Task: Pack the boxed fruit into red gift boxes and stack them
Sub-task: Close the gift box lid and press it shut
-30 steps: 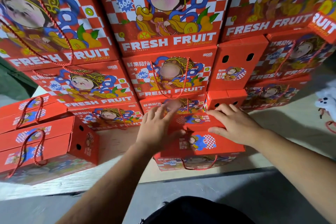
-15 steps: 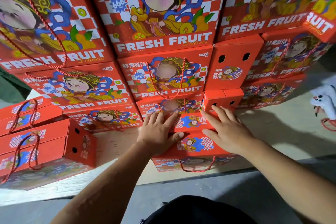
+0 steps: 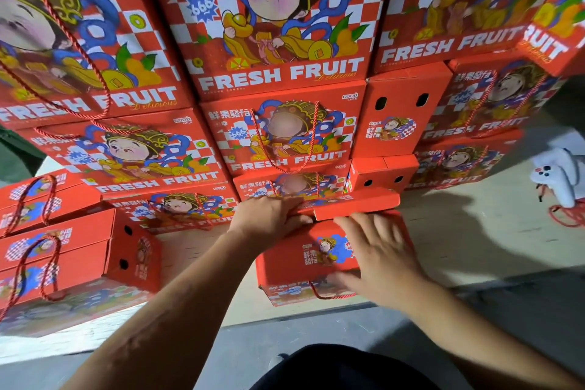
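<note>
Both hands are on the red gift box [image 3: 304,258] at the front edge of the wooden platform [image 3: 474,250]. The left hand [image 3: 269,220] sits at the box's far left top corner, fingers curled over the edge where the raised top flap [image 3: 354,204] begins, gripping it. The right hand [image 3: 376,258] lies on the box's top and near side, fingers spread and fairly straight, pressing rather than clasping; it is blurred, so finer detail of the fingertips cannot be told. A red cord handle [image 3: 329,294] loops out below the box's near face.

Just behind this box rises a wall of stacked gift boxes [image 3: 278,41], all red with a cartoon figure and the words FRESH FRUIT; several carry twisted red cord handles. Two of them, to the right of centre, show plain ends with pairs of dark oval holes. To the left, two more flat boxes [image 3: 63,256] are stacked on the platform, well apart from the one being handled. At the far right a white plush toy [image 3: 560,177] lies on the platform with a red cord beside it. Grey floor [image 3: 285,339] runs along the near side.
</note>
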The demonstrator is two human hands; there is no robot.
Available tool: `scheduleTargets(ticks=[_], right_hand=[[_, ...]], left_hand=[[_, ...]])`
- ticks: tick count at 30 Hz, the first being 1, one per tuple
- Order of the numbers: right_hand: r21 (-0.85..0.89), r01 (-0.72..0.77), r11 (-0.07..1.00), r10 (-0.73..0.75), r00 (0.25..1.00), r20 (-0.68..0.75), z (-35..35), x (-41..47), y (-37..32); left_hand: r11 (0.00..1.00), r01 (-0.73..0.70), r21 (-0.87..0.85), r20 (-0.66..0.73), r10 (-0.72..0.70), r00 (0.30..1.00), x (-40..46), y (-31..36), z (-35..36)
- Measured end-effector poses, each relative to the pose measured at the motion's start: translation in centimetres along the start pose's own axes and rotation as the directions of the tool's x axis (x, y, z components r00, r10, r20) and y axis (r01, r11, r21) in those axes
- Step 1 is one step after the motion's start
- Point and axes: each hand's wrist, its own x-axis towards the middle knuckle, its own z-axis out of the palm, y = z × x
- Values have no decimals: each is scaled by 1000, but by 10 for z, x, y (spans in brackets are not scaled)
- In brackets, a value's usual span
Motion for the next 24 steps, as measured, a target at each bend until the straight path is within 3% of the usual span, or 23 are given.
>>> scheduleTargets(ticks=[2,3,6,9,12,15,17,20,22,24], right_hand=[[-52,28,998,-22,993,117,16,-6,4],[-51,38,998,-32,994,103,20,-5,8],[-42,28,999,-28,1000,12,16,-2,4],[-146,41,988,-57,993,-107,15,-4,0],[-171,51,984,-84,978,-190,14,-3,0],[-167,20,986,-44,989,-141,14,-2,-1],[-147,-13,989,8,999,-32,18,-1,-2],[-131,-31,991,46,992,115,24,4,-1],[-127,-47,991,63,990,123,24,8,-3],[-147,-61,987,75,993,90,21,6,-5]], left_hand=[[1000,12,-5,-8,-12,1000,0,0,-1],[1000,23,-8,3,-23,1000,0,1,-1],[998,52,-46,106,-47,993,6,-2,-6],[994,70,-80,226,-50,973,12,-4,-14],[991,109,-81,383,-70,921,5,1,-8],[932,257,-255,488,-106,866,-4,3,3],[857,336,-391,540,-82,838,-4,-2,1],[936,198,-292,491,-31,871,-7,-3,-4],[988,98,-121,339,-51,939,-17,8,1],[996,73,-56,106,-67,992,-33,22,8]])
